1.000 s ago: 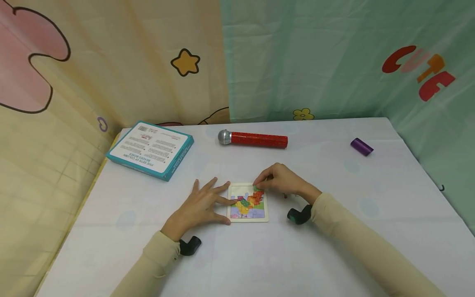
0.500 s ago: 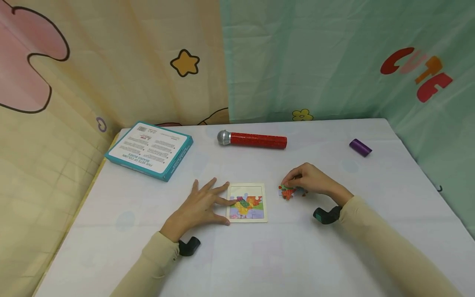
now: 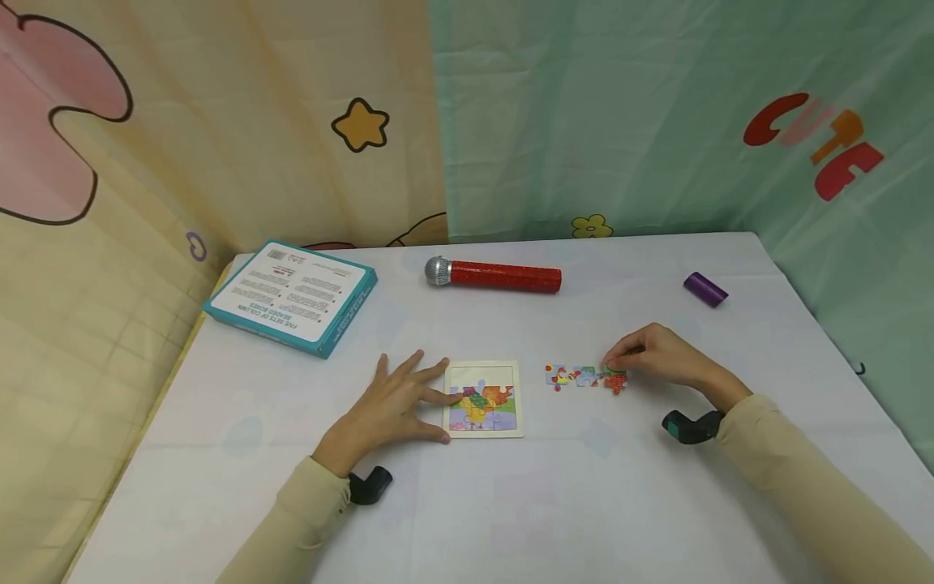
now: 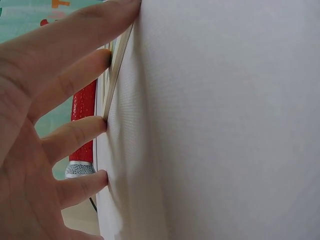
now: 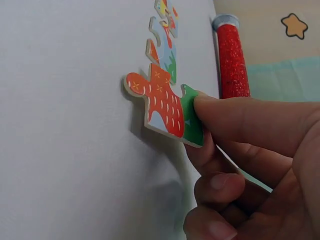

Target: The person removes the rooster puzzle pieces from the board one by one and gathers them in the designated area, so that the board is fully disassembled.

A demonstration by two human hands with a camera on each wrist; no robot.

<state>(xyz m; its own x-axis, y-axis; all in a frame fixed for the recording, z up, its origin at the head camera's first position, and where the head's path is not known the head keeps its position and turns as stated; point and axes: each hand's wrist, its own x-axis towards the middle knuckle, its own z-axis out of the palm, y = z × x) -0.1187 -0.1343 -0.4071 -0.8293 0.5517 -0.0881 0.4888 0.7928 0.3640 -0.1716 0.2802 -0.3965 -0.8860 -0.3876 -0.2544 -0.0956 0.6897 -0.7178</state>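
A square puzzle frame (image 3: 483,434) lies on the table, its lower part filled with pieces showing a colourful bird; the upper part shows bare board. My left hand (image 3: 390,414) is spread at its left side, one fingertip on the pieces and the thumb at the lower left corner. To the right, my right hand (image 3: 667,357) pinches a red and green piece (image 5: 167,102) between thumb and fingers, tilted above the cloth. Beside it two loose pieces, one with red and yellow dots (image 3: 557,376) and one blue and green (image 3: 586,375), lie in a row.
Behind the puzzle lies a red microphone (image 3: 503,276) with a silver head. A teal and white box (image 3: 292,296) lies at the back left, and a purple cylinder (image 3: 705,289) at the back right. Printed curtains stand behind the table.
My right hand has moved right, away from the puzzle frame, carrying the red and green piece past the loose pieces, which are now uncovered. The left hand has stayed in place.
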